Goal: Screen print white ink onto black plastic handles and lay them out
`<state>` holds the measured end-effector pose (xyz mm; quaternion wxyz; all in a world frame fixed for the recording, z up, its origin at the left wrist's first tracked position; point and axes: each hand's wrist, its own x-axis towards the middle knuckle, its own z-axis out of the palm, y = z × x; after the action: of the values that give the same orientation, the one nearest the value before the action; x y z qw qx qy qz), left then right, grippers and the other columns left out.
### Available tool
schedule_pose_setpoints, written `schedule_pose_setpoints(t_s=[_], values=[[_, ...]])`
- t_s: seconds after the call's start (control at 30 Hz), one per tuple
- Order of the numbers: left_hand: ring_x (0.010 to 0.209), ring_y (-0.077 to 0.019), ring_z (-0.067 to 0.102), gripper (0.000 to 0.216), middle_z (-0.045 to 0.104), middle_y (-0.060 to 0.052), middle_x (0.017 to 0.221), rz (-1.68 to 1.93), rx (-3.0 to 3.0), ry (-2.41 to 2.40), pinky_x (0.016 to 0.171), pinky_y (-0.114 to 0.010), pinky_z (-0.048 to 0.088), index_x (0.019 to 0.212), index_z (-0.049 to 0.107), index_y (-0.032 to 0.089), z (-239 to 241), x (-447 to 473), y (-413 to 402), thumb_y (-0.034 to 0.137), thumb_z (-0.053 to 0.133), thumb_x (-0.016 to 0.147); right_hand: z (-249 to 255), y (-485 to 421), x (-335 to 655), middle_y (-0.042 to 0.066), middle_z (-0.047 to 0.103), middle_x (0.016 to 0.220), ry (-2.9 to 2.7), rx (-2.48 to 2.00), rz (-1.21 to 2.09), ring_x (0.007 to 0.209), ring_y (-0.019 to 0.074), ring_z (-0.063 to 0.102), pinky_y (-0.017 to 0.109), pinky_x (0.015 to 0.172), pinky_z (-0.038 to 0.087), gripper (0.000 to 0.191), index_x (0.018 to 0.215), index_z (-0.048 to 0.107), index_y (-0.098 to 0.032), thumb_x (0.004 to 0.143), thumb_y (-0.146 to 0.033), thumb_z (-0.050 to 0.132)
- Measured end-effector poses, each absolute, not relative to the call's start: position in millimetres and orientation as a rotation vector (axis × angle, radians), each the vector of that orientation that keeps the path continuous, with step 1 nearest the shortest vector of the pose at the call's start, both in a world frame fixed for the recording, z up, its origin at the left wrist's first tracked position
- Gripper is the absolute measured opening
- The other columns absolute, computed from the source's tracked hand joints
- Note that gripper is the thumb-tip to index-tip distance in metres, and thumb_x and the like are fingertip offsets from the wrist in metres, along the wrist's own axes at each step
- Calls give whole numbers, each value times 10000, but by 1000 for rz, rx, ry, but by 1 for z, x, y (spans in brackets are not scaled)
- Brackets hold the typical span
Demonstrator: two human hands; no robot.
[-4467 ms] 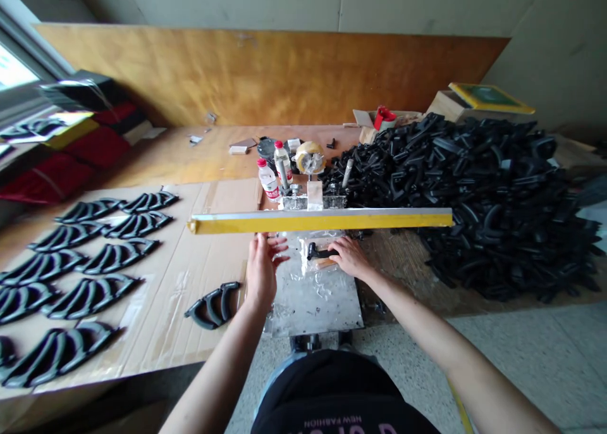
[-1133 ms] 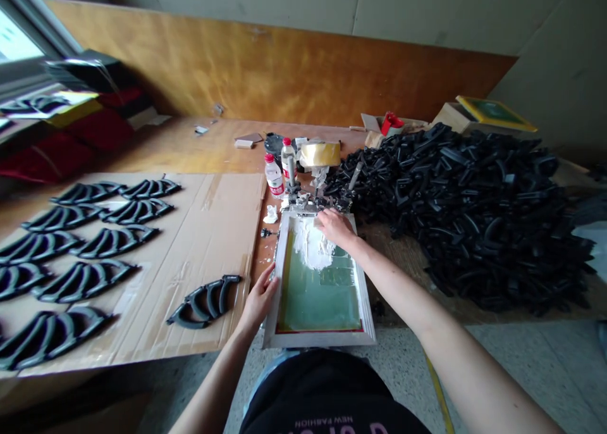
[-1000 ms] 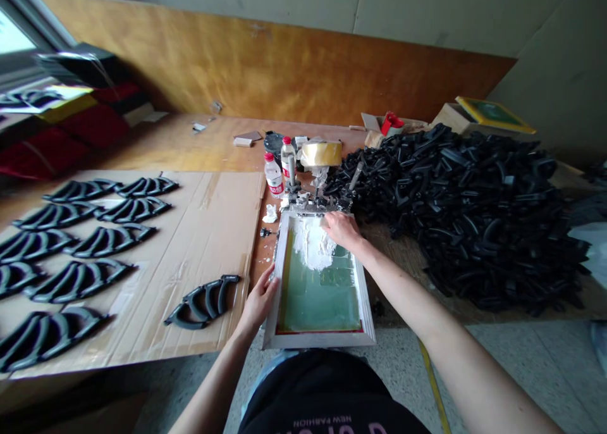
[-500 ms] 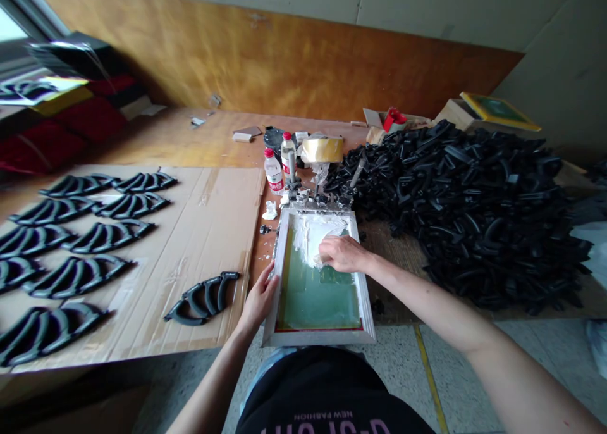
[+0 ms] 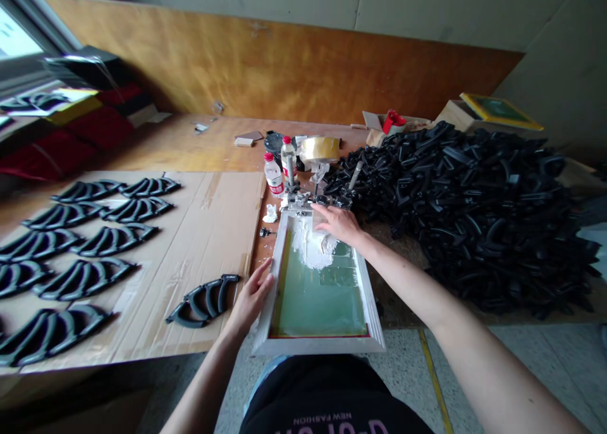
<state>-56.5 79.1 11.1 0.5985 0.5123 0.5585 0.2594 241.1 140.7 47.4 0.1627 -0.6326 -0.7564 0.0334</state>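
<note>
Along the left rim of the screen (image 5: 313,307), which lies straight in front of the person, the left hand (image 5: 255,293) touches the edge with its fingers half spread; whether it grips from beneath, I cannot tell. At the screen's far end, the right hand (image 5: 337,224) has its fingers stretched over a pale block (image 5: 319,221) (partly hidden by them), and I cannot tell whether it is held or merely covered. White paste (image 5: 315,254) lies thick on the screen's far half, just nearer than the block.

Left of the screen, cardboard (image 5: 190,263) carries black fans (image 5: 46,336) in rows, with one fan (image 5: 222,300) apart from them and nearer the screen. Right of the screen is a large pile (image 5: 465,212) of black parts. Beyond the screen stand two bottles (image 5: 274,177) with red caps, left of a tape roll (image 5: 320,148).
</note>
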Motion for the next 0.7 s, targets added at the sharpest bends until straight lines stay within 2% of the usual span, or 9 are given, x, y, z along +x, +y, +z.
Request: schedule_pose_setpoints(t_s=[0.07,0.13,0.2,0.27,0.37,0.5,0.6,0.67,0.7], values=[[909,-228,656,659,723,-65,1058,673,1198,1265,712,-279,508,1331,583,224,33,-58,82,602,608,791,58,151,258,39,676,1019,-2030,-1902,16,872,200,630,272,734,455,626,1411,465,-322,835,-376,706],[899,-221,646,594,712,-62,1074,729,1182,1225,713,-275,507,1204,668,201,51,-56,90,631,573,805,61,147,284,42,685,1011,-1857,-1939,-28,865,202,637,281,744,462,528,1393,487,-303,890,-384,624],[796,-194,637,595,710,-57,989,804,1118,1144,674,-277,507,1125,685,175,66,-48,102,660,543,811,54,132,312,43,696,931,-1625,-2020,-13,829,201,641,295,750,469,366,1281,581,-250,935,-358,528],[779,-172,632,576,697,-51,981,971,1056,1019,683,-272,512,1097,672,172,80,-35,119,658,534,819,36,113,329,44,692,847,-1495,-2107,102,790,205,637,317,747,481,270,1127,647,-213,939,-320,484],[836,-157,643,480,689,-43,1016,1172,1029,892,707,-261,521,1099,652,188,95,-14,144,568,600,810,-2,87,319,26,690,858,-1617,-2072,341,816,202,632,335,768,498,209,1052,658,-227,882,-319,578],[772,-144,652,482,702,-30,883,1273,885,970,643,-245,520,1148,611,191,89,6,139,521,618,797,-33,73,269,46,683,1053,-1923,-1854,398,1008,205,593,362,925,451,355,1129,640,-218,788,-232,735],[743,-166,670,498,727,-85,924,933,748,1085,587,-248,520,1141,604,167,56,16,99,540,617,811,-29,63,233,62,671,1034,-1996,-1826,329,1027,213,561,372,926,429,197,1013,672,-196,826,-241,716],[845,-237,701,484,723,-154,1065,558,638,1105,611,-315,554,1141,614,155,27,21,67,529,604,834,-22,50,208,63,663,958,-2052,-1760,252,984,209,552,354,893,430,137,948,679,-187,868,-298,675],[893,-249,703,439,721,-147,1085,511,579,1090,645,-333,565,1127,621,170,13,22,55,510,592,852,-19,43,196,65,658,939,-2133,-1674,202,982,212,544,354,896,423,148,933,681,-188,887,-324,648]])
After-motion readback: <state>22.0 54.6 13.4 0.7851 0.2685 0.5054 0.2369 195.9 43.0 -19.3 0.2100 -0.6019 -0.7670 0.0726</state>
